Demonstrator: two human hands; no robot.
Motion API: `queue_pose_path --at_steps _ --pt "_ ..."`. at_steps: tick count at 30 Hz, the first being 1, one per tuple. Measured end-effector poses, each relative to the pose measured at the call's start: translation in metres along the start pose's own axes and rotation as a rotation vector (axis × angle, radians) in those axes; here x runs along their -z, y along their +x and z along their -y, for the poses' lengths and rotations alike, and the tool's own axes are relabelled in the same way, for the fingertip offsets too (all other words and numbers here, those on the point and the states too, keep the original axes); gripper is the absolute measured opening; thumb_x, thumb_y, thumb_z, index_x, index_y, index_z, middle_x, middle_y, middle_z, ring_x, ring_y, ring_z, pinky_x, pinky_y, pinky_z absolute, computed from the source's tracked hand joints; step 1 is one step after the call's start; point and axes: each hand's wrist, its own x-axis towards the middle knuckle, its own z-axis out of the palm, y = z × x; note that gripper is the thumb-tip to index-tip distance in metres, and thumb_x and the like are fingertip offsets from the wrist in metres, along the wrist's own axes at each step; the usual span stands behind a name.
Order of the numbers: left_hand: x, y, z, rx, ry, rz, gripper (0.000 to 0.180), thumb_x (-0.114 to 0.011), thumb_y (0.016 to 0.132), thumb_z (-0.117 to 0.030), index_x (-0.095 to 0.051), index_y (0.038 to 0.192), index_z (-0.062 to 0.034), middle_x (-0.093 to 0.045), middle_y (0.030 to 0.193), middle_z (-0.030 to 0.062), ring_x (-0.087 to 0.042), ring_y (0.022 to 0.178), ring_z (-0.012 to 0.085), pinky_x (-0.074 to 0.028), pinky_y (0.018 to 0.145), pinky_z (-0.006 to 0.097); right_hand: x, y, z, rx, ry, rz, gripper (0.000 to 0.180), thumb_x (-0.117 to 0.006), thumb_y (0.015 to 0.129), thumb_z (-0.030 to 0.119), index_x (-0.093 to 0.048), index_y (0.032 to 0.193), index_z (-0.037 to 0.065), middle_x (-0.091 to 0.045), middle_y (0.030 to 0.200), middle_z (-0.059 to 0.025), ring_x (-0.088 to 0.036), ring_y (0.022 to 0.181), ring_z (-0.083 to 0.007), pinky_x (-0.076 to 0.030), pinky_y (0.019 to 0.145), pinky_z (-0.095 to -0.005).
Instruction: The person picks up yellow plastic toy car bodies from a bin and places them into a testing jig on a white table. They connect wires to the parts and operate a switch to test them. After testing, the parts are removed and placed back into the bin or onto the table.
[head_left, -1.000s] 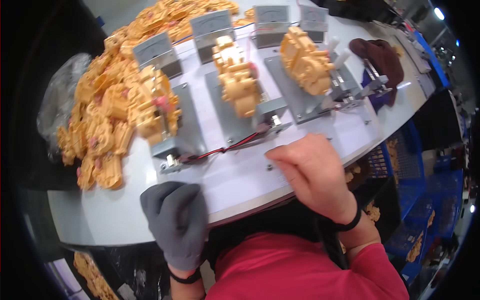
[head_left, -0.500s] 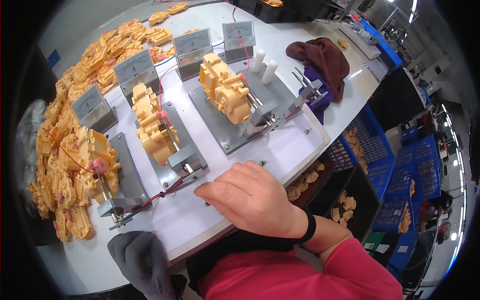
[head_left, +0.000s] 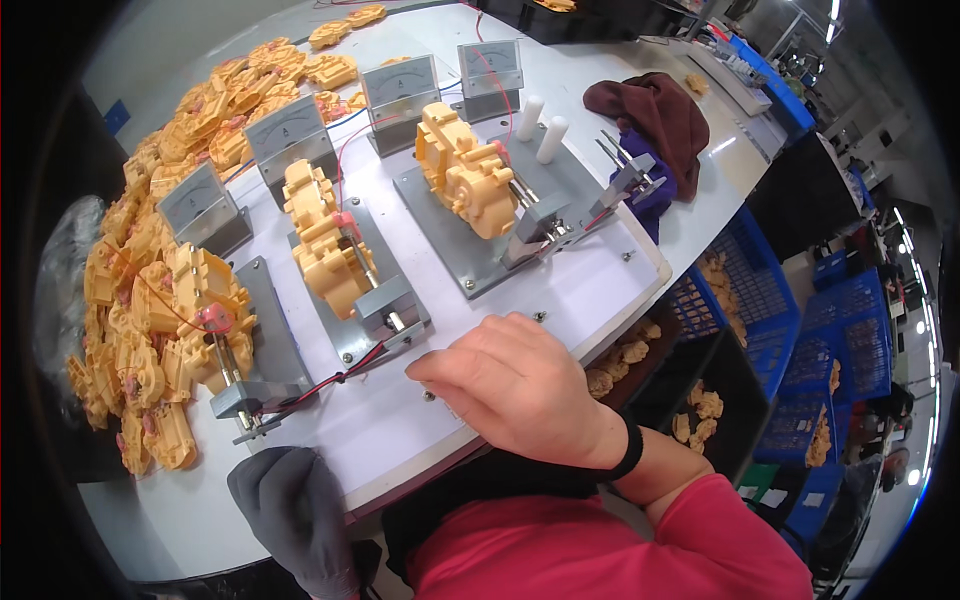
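Observation:
My right hand [head_left: 522, 392], bare with a black band at the wrist, hovers over or rests on the front of the white board [head_left: 447, 427]. Its fingers are folded with the thumb against them, and nothing shows in them. At the board's front left corner is my left hand [head_left: 290, 510] in a dark grey glove, its fingers curled and their tips hidden. Three yellow plastic gear housings sit in metal clamp fixtures: a left one [head_left: 203, 290], a middle one [head_left: 322, 245] and a right one [head_left: 470, 175]. Neither hand touches them.
Several analog meters [head_left: 400, 85] stand behind the fixtures, joined by thin wires. A heap of yellow housings [head_left: 165, 330] covers the table's left side. White pegs [head_left: 551, 140], an unloaded clamp [head_left: 632, 178] and a maroon cloth [head_left: 660, 115] lie right; blue crates [head_left: 765, 300] stand beyond the edge.
The whole view has shifted slightly, so everything appears a little further right and up. Both hands keep their poses and their places against the board.

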Motion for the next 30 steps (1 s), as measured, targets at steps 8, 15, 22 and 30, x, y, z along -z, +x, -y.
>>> queue_pose_path --at_steps 8,15,22,30 --pt "-0.004 -0.001 -0.003 0.044 -0.038 -0.104 0.020 -0.071 0.074 0.002 -0.067 0.093 -0.0031 -0.060 0.098 0.0108 -0.056 0.095 0.0292 -0.044 0.086 0.038 0.009 0.000 0.002 -0.082 0.197 0.031 0.009 -0.071 0.086 0.008 -0.064 0.092 0.009 -0.065 0.082 -0.0041 -0.062 0.070 -0.0247 -0.044 0.065 -0.0354" --pt "-0.001 0.006 0.002 -0.100 0.041 -0.096 0.020 -0.076 0.075 -0.005 -0.069 0.093 -0.0110 -0.064 0.095 0.0055 -0.056 0.091 0.0276 -0.044 0.082 0.038 0.014 -0.006 0.002 -0.105 0.228 0.043 0.018 -0.074 0.086 0.016 -0.060 0.076 0.010 -0.058 0.066 -0.0012 -0.052 0.057 -0.0210 -0.037 0.058 -0.0337" --pt "0.001 0.006 0.003 -0.095 0.057 -0.085 0.021 -0.075 0.075 -0.003 -0.068 0.093 -0.0108 -0.063 0.094 0.0055 -0.056 0.091 0.0278 -0.044 0.082 0.038 0.014 -0.004 0.002 -0.059 0.219 0.101 0.022 -0.074 0.086 0.019 -0.060 0.072 0.010 -0.054 0.062 -0.0013 -0.050 0.054 -0.0217 -0.035 0.056 -0.0336" --pt "-0.003 0.002 -0.001 -0.008 -0.042 -0.097 0.019 -0.069 0.076 0.003 -0.066 0.094 -0.0037 -0.060 0.097 0.0093 -0.055 0.095 0.0286 -0.043 0.086 0.037 0.014 -0.001 0.000 -0.039 0.243 0.094 0.021 -0.076 0.084 0.018 -0.060 0.074 0.009 -0.056 0.067 -0.0033 -0.053 0.059 -0.0245 -0.038 0.058 -0.0354"
